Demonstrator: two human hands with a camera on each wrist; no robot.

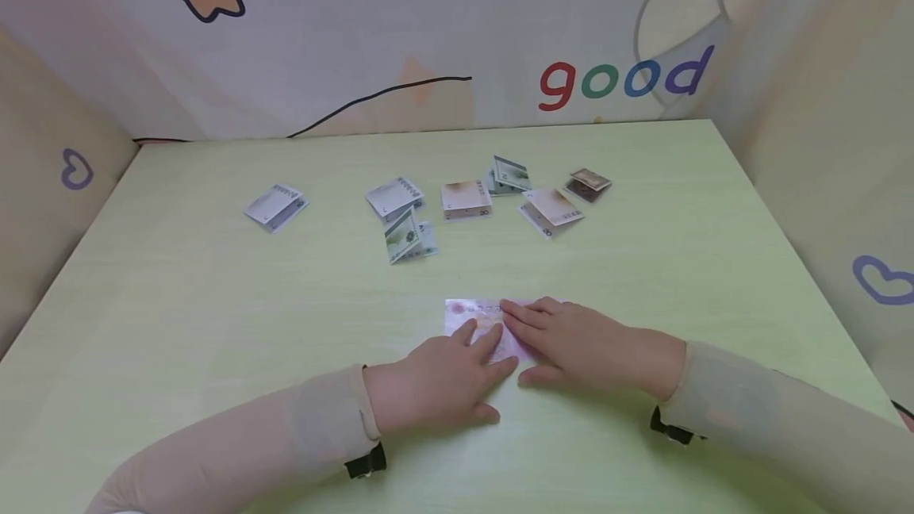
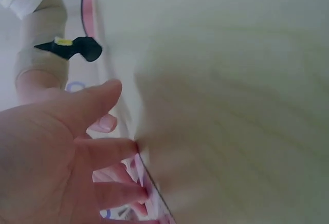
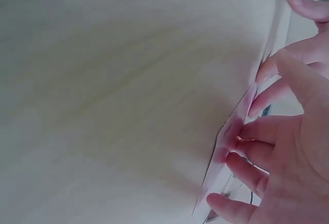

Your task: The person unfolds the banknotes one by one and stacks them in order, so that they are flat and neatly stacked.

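A pinkish banknote lies flat near the front middle of the table, partly covered by both hands. My left hand rests its spread fingertips on the note's left and near part, thumb out to the side on the table. From the right, my right hand lays nearly straight fingers across the note's right part, hiding that end. In the left wrist view the left fingers touch the edge of the note. The right wrist view shows the pink note under the fingertips of both hands.
Several folded banknotes stand or lie across the back of the table: one alone at left, a green one in front of the middle group, a brown one at far right. Patterned cloth walls border the table.
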